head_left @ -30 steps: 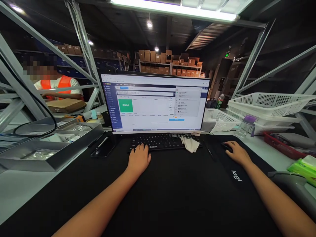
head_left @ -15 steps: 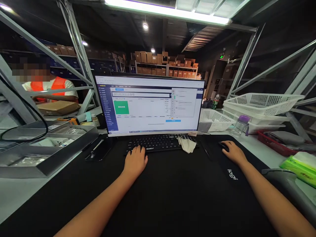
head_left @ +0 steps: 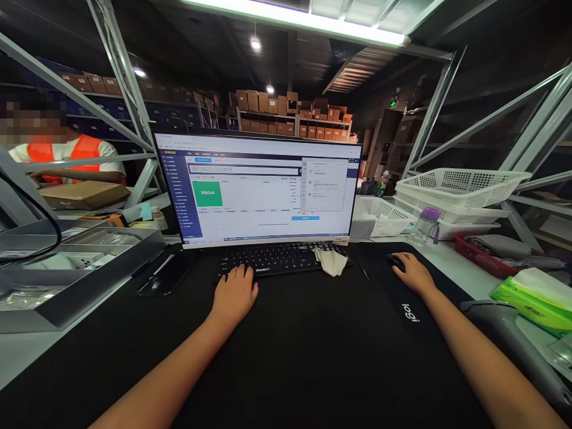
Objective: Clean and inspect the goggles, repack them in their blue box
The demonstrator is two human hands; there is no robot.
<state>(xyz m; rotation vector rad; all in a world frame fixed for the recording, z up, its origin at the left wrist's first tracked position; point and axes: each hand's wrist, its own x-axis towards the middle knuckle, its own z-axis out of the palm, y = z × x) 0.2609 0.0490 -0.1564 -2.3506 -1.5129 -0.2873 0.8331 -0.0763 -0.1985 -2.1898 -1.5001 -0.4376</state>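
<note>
My left hand [head_left: 235,292] lies at the lower left edge of a black keyboard [head_left: 277,259], palm down with its fingers stretched over the keys. Over a black computer mouse [head_left: 394,260] rests my right hand [head_left: 413,274], which covers most of it. A crumpled pale cloth [head_left: 331,261] sits across the keyboard's right end, and a thin black pen-like stick [head_left: 363,270] lies beside it. Behind the keyboard stands a lit monitor [head_left: 250,196] with a green box and a smaller chat-like window. Both forearms cross the black desk mat [head_left: 286,351].
On the left are a dark phone-like slab [head_left: 165,280] and a grey divided tray [head_left: 67,298]. White baskets [head_left: 456,196], a purple-lidded bottle [head_left: 422,229], a red tray [head_left: 473,256] and a green tissue pack [head_left: 531,298] stand right. A person in an orange vest [head_left: 83,155] is behind a carton [head_left: 83,195].
The whole view has turned slightly right, so things sit farther left. Both hands keep their places on the keyboard and mouse.
</note>
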